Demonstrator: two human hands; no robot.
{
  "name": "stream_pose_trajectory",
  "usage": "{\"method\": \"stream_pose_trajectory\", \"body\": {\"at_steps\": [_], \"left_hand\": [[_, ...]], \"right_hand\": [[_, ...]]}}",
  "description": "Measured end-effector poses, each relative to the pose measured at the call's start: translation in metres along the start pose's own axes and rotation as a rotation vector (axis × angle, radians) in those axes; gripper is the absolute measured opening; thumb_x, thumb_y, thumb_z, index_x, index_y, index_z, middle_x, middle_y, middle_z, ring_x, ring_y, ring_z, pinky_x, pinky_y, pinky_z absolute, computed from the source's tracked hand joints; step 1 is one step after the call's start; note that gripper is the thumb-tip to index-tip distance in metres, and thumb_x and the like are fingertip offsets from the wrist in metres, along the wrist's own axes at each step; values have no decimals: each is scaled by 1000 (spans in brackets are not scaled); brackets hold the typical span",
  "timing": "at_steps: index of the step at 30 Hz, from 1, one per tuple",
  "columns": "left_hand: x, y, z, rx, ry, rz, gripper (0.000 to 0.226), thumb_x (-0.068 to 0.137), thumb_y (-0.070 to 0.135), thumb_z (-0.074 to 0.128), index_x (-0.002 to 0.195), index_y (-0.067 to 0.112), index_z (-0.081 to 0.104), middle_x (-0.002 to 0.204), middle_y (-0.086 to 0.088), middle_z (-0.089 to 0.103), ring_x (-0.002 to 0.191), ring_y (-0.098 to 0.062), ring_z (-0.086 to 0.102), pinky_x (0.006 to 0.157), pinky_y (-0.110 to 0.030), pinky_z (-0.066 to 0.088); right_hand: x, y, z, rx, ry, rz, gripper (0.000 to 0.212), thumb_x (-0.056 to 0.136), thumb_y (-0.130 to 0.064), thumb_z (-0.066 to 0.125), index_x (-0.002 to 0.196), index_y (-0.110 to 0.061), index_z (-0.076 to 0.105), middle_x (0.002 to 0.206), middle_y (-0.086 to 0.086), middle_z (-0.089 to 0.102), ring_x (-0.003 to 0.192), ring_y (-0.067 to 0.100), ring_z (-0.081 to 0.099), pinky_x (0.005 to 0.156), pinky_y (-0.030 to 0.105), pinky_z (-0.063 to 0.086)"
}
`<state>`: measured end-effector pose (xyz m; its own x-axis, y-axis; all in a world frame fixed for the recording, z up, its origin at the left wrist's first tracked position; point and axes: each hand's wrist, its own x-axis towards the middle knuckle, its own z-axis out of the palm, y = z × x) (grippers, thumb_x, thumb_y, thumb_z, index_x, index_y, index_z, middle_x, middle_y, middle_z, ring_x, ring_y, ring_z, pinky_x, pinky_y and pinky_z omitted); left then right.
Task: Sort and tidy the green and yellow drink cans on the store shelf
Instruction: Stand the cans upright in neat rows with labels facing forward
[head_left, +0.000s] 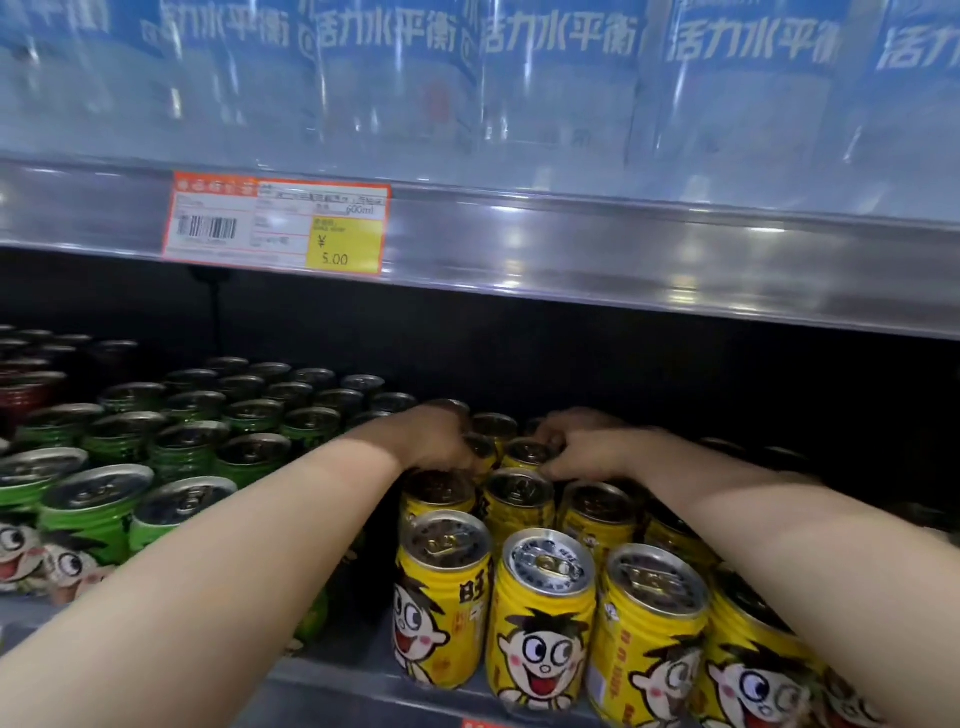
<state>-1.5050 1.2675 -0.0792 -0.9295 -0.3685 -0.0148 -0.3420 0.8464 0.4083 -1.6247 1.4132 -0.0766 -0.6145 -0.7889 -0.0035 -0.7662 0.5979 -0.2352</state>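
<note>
Yellow drink cans (543, 618) with a cartoon face stand in rows on the right half of the lower shelf. Green cans (98, 506) of the same kind fill the left half, several rows deep. Both my arms reach in over the yellow rows. My left hand (436, 439) curls its fingers over the top of a yellow can (480, 451) deep in the shelf. My right hand (584, 452) grips the neighbouring yellow can (527, 453), fingers bent round its rim. The fingertips of both hands are partly hidden behind the cans.
Dark red cans (26, 395) stand at the far left. A metal shelf edge (571, 260) with an orange price tag (275, 223) hangs low above the cans. Bottled water with blue labels (561, 78) fills the upper shelf. A dark gap (779, 395) lies behind the yellow cans on the right.
</note>
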Motion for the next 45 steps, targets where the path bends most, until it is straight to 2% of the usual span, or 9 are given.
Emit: {"method": "stream_pose_trajectory", "body": {"at_steps": [2, 4, 8, 14, 18, 24, 36, 41, 45], "left_hand": [[2, 0, -9, 50, -59, 4, 57, 85, 45, 62, 134, 16, 50, 138, -6, 51, 120, -21, 52, 101, -32, 42], [5, 0, -19, 84, -5, 7, 50, 92, 47, 50, 129, 13, 56, 135, -7, 54, 120, -23, 52, 100, -31, 42], [20, -13, -27, 166, 138, 17, 43, 96, 40, 46, 125, 11, 58, 131, -13, 55, 117, -27, 52, 94, -29, 42], [42, -27, -20, 239, 17, -27, 40, 97, 39, 42, 132, 21, 51, 138, -8, 50, 120, -24, 51, 92, -27, 37], [53, -28, -12, 286, -9, -53, 37, 94, 30, 47, 129, 21, 54, 133, -8, 54, 115, -25, 54, 97, -36, 44], [65, -40, -10, 269, 99, -55, 35, 96, 37, 45, 123, 19, 60, 126, -6, 60, 111, -25, 58, 87, -29, 43], [60, -49, -19, 167, 105, -11, 45, 87, 47, 59, 110, 10, 69, 114, -13, 67, 106, -25, 61, 90, -32, 47], [57, -49, -19, 108, 89, 7, 37, 85, 39, 63, 107, 11, 70, 110, -10, 68, 102, -22, 62, 84, -28, 46], [62, -43, -14, 79, 124, 29, 48, 81, 52, 63, 109, 15, 71, 113, -7, 69, 104, -20, 62, 92, -32, 48]], "right_hand": [[2, 3, -6, 33, -54, -7, 45, 74, -39, 72, 115, -28, 56, 119, -3, 56, 104, 15, 55, 91, 31, 49], [5, 4, -16, 89, -70, -23, 45, 76, -40, 71, 116, -26, 57, 120, -2, 58, 106, 16, 55, 94, 34, 48], [22, -3, -15, 121, 47, -54, 31, 84, -31, 67, 111, -18, 63, 117, 4, 61, 100, 15, 55, 83, 26, 45], [54, -22, 0, 121, -4, -73, 46, 86, -18, 61, 130, -17, 51, 131, 5, 53, 115, 21, 53, 85, 26, 44], [63, -26, 2, 149, -68, -44, 52, 82, -19, 65, 131, -19, 50, 129, 5, 56, 112, 21, 56, 90, 30, 48], [68, -28, 3, 148, -42, -39, 52, 76, -11, 69, 126, -16, 54, 124, 7, 58, 108, 22, 58, 89, 34, 52], [77, -33, -5, -29, -91, 12, 59, 73, -16, 70, 129, -8, 52, 125, 11, 56, 109, 27, 57, 88, 35, 52], [78, -30, -8, -72, -84, 46, 50, 81, -16, 65, 128, -6, 53, 126, 12, 56, 110, 26, 57, 89, 35, 51], [80, -24, -7, -103, -75, 61, 45, 81, -16, 64, 124, -5, 55, 123, 13, 58, 108, 27, 58, 83, 32, 49]]}}
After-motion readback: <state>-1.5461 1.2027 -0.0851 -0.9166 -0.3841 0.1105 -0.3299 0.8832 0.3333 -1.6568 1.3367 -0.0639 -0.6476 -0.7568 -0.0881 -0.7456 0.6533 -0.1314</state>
